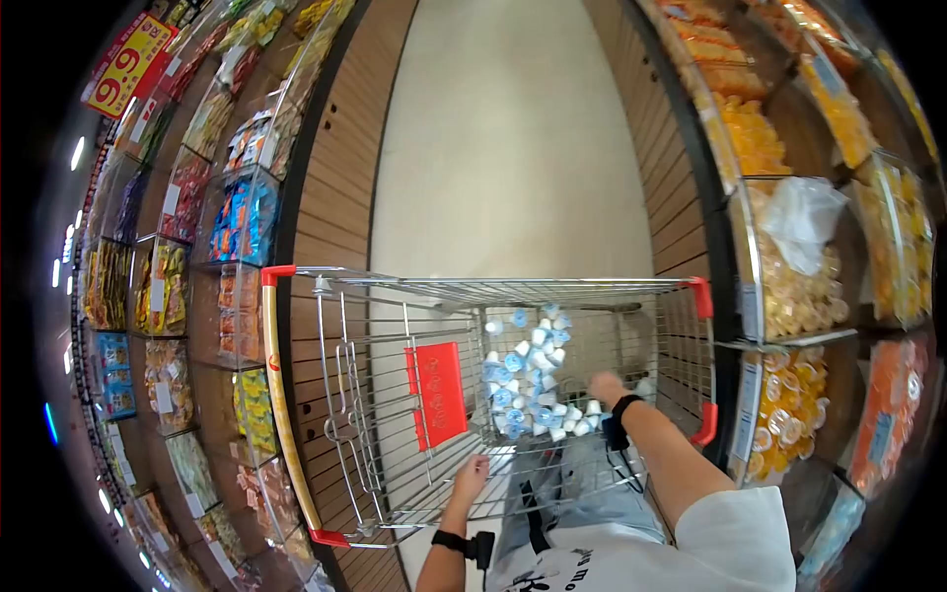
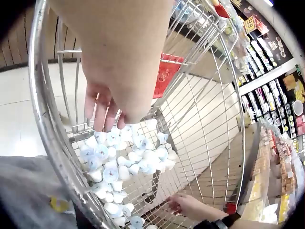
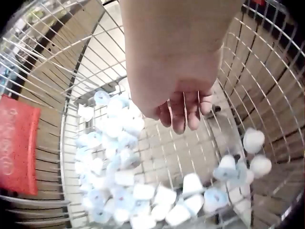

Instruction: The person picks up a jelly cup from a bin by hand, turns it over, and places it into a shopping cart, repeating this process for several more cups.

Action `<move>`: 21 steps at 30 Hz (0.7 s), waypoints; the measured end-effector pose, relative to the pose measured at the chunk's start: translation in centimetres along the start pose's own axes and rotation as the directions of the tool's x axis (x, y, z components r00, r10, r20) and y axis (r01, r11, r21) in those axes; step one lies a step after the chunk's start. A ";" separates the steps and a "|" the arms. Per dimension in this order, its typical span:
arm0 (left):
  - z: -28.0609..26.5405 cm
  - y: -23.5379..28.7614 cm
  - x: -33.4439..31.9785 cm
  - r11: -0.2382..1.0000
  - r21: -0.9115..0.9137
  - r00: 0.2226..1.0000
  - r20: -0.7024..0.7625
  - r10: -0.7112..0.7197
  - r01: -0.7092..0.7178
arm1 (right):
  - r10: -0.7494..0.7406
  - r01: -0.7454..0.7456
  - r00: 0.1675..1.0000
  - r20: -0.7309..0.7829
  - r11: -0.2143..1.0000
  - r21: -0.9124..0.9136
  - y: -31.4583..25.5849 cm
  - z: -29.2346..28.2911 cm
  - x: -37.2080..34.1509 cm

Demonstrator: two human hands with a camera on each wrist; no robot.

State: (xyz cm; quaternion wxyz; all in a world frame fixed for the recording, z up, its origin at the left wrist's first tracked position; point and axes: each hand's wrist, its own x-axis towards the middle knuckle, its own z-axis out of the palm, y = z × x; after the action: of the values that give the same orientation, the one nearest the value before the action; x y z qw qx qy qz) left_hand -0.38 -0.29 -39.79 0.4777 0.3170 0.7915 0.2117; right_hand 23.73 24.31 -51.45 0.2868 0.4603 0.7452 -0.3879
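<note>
A metal shopping cart (image 1: 503, 289) holds many small white jelly-type cups with pale-blue lids (image 1: 523, 375), heaped loosely on its wire floor. My right hand (image 1: 605, 387) hangs inside the cart over the bare side of the floor. In the right wrist view its fingers (image 3: 177, 114) are loosely bent with nothing in them. More cups (image 3: 193, 183) lie below that hand, a few of them off in the corner. My left hand (image 1: 472, 479) is at the cart's near side. Its loose fingers (image 2: 99, 112) overlap the heap's edge in the left wrist view, and it holds nothing.
Shelves of bagged snacks (image 1: 242, 222) line the left, and bins of wrapped sweets (image 1: 789, 400) line the right, with a white plastic bag (image 1: 804, 217) on one bin. A red panel (image 1: 436, 395) hangs on the cart's wire. The aisle floor (image 1: 513, 148) stretches ahead.
</note>
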 end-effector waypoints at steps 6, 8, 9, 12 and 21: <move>-0.6 5.1 -3.2 0.977 0.199 0.988 -0.145 -0.049 0.077 | -0.011 0.010 0.995 -0.100 1.000 -0.006 -3.3 -3.4 7.1; -0.3 5.8 -3.7 0.953 0.274 0.980 -0.184 -0.081 0.130 | -0.106 0.095 0.990 -0.091 0.989 -0.111 -4.8 -2.6 8.0; -0.2 6.2 -3.8 0.938 0.313 0.975 -0.203 -0.091 0.152 | -0.103 0.089 0.988 -0.116 0.989 -0.120 -5.0 -1.7 8.6; -0.1 7.2 -3.2 0.928 0.335 0.965 -0.250 -0.077 0.161 | -0.088 0.062 0.982 -0.168 0.986 -0.153 -5.6 0.1 10.1; 0.7 4.7 -2.1 0.985 0.113 0.974 -0.198 -0.110 0.134 | -0.072 0.159 0.947 -0.313 0.952 0.261 -4.7 0.9 9.4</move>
State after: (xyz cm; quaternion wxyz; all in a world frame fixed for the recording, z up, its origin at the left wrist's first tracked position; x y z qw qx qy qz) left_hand 2.39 1.60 -35.76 0.3905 0.2754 0.8635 0.1612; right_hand 15.65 26.59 -57.84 0.0782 0.5052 0.7428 -0.4323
